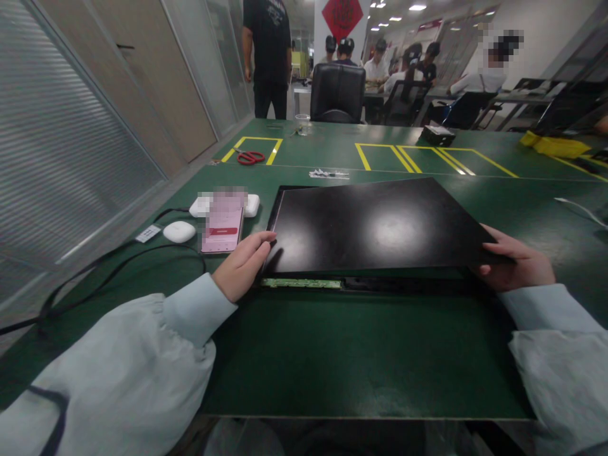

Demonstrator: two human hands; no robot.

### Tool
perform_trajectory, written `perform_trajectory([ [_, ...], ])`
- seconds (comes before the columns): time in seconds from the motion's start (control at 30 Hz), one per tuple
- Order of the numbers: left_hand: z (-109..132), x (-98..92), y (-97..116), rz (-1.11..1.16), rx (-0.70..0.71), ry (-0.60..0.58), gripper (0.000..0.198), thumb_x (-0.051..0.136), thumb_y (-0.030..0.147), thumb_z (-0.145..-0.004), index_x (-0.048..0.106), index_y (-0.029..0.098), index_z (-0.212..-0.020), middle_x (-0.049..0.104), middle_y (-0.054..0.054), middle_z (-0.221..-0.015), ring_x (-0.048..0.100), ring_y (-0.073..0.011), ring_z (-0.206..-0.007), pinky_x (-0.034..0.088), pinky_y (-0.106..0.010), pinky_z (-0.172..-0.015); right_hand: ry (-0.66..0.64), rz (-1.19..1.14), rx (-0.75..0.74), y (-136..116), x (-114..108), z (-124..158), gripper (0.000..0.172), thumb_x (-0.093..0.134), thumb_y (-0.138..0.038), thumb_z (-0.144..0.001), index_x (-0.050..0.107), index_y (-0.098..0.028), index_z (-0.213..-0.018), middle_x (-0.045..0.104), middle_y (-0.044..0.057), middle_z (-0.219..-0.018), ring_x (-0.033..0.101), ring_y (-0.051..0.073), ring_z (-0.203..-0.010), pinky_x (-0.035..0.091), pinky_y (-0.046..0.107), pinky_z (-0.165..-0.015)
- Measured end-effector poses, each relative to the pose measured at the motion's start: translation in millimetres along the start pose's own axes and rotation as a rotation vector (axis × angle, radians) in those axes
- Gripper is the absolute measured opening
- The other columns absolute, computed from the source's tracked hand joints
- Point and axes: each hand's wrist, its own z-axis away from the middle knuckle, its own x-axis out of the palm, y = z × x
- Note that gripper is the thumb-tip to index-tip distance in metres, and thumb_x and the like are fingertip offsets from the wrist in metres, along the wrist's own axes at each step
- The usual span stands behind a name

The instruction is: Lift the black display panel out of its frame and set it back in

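A glossy black flat panel (370, 228), like a screen, is tilted with its right side raised above the green table. My left hand (244, 263) is closed at its left edge, thumb and fingers by the corner. On the other side my right hand (520, 259) grips the right corner, fingers partly hidden beneath. Under the panel lies a black frame (408, 285), and a green circuit board strip (304, 284) shows along its near edge. Most of the frame is hidden by the panel.
Left of the panel are a phone (222, 228), a white rounded case (179, 232) and black cables (114, 272). Red scissors (251, 157) lie farther back, near yellow tape outlines. A black box (436, 135) and a clear cup (303, 125) stand at the far edge. People sit beyond.
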Motion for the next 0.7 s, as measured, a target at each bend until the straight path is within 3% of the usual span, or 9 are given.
perform_trajectory([
  [0.4,0.2,-0.3,-1.0,0.002,-0.008,0.000,0.057,0.035,0.055,-0.095,0.060,0.014,-0.127,0.064,-0.016,-0.135,0.056,-0.0314,-0.131,0.037,-0.049,-0.117,0.042,-0.066,0.159,-11.8,7.7,6.5,0.036,0.066,-0.016,-0.052,0.076,-0.022,-0.086,0.066,0.005,-0.073,0.048,0.012,-0.043,0.039,0.019,-0.030],
  [0.7,0.4,-0.4,1.0,-0.012,-0.011,-0.002,0.057,0.035,0.054,-0.096,0.060,0.015,-0.128,0.064,-0.015,-0.136,0.056,-0.0316,-0.130,0.038,-0.050,-0.117,0.014,-0.005,0.198,-18.0,11.3,10.9,0.035,0.067,-0.017,-0.052,0.074,-0.024,-0.085,0.069,0.006,-0.082,0.047,0.011,-0.045,0.038,0.020,-0.029],
])
